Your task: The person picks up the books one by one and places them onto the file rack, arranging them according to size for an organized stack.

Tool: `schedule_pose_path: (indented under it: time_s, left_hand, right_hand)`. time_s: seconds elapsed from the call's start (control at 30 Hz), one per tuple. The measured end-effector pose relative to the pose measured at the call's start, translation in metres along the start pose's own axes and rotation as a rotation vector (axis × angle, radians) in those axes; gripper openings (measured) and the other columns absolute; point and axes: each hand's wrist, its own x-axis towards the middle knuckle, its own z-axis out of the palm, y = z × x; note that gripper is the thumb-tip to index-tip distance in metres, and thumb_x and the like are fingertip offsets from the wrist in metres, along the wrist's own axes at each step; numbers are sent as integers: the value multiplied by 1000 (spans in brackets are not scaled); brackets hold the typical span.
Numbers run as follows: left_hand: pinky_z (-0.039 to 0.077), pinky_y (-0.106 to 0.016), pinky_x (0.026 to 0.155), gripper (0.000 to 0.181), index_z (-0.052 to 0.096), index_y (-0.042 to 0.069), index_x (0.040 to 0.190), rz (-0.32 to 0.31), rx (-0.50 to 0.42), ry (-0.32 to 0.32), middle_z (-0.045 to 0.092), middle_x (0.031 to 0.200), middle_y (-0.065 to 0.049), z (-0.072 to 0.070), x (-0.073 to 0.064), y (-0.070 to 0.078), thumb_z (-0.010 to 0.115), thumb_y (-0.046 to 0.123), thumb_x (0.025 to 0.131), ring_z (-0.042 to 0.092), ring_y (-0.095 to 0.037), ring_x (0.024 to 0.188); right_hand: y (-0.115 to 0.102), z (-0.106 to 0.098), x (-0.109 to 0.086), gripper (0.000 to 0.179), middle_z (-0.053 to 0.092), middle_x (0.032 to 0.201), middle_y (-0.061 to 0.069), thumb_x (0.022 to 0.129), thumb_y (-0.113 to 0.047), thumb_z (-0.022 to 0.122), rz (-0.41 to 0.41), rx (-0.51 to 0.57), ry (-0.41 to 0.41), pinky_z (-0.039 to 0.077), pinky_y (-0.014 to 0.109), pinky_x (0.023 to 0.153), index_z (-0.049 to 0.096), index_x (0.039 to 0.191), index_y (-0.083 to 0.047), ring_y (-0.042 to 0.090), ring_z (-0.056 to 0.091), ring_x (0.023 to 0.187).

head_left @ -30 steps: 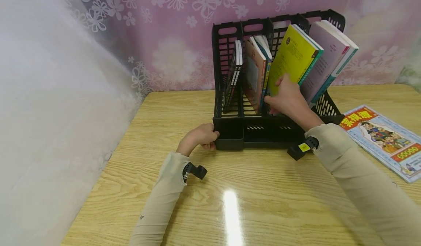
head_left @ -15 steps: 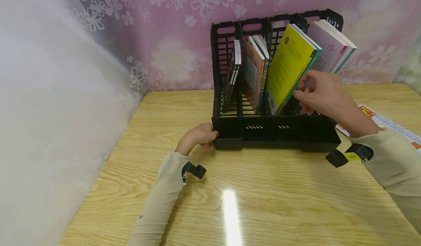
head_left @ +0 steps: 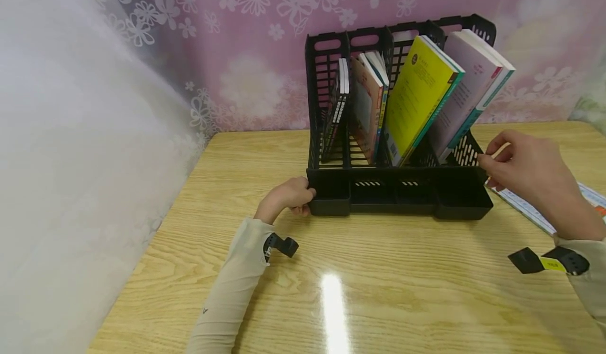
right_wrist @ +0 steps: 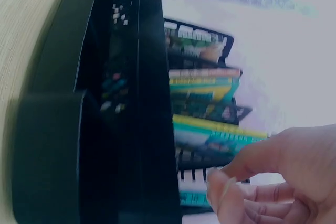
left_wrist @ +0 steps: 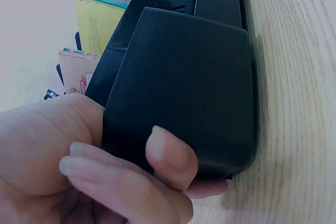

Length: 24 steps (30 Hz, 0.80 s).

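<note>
A black plastic book rack [head_left: 393, 191] with several compartments stands on the table, small bins along its front. My left hand [head_left: 287, 195] grips its left front corner; in the left wrist view the fingers [left_wrist: 170, 156] curl against the bin. Leaning in the rack are dark thin books [head_left: 337, 107], a brown-covered book [head_left: 365, 104], a yellow-backed book [head_left: 418, 96] and a lilac book [head_left: 466, 80]. Beside the rack's right side hovers my right hand [head_left: 532, 172], fingers loosely bent, with nothing visible in them. Whether its fingertips touch the side panel I cannot tell.
A light-blue-bordered booklet [head_left: 523, 210] lies flat on the wooden table [head_left: 402, 270] at right, partly hidden under my right hand. Behind the rack hangs a pink floral curtain [head_left: 265, 54]; white fabric [head_left: 85, 159] borders the left.
My right hand has left the yellow-backed book and moved right, past the lilac book, to the rack's right side. The left hand and the rack have stayed in place.
</note>
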Motion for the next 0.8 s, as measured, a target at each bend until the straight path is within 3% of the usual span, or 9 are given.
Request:
schedule_pose_path:
  time_s: [0.23, 0.53, 0.67, 0.8]
  left_hand:
    - [41, -25, 57, 30, 54, -3, 97, -3, -11, 2, 60, 60, -7, 0, 0, 4, 37, 20, 106, 41, -14, 43]
    - [41, -25, 58, 32, 55, -2, 93, -20, 31, 7, 60, 60, -6, 1, 0, 5, 37, 21, 106, 41, -14, 44]
    - [40, -25, 56, 30, 54, -1, 93, -15, 10, 3, 59, 60, -6, 2, 1, 4, 37, 20, 106, 41, -14, 44]
    - [38, -25, 53, 31, 55, -1, 90, -12, -8, 11, 58, 60, -7, 2, 1, 3, 37, 19, 105, 39, -14, 44]
  right_hand:
    - [27, 1, -2, 26, 62, 74, 22, 91, -18, 61, -4, -86, 68, 40, 34, 45, 53, 93, 8, 30, 56, 58]
    - [57, 5, -1, 23, 58, 70, 21, 84, -7, 63, -31, -185, 18, 43, 43, 52, 53, 85, 14, 34, 53, 60]
    - [69, 10, -3, 24, 59, 69, 17, 82, -8, 66, -60, -198, -6, 42, 43, 53, 54, 84, 12, 33, 54, 60]
    - [76, 15, -4, 32, 60, 72, 21, 80, -10, 70, -52, -221, -49, 45, 48, 58, 53, 88, 16, 37, 56, 64]
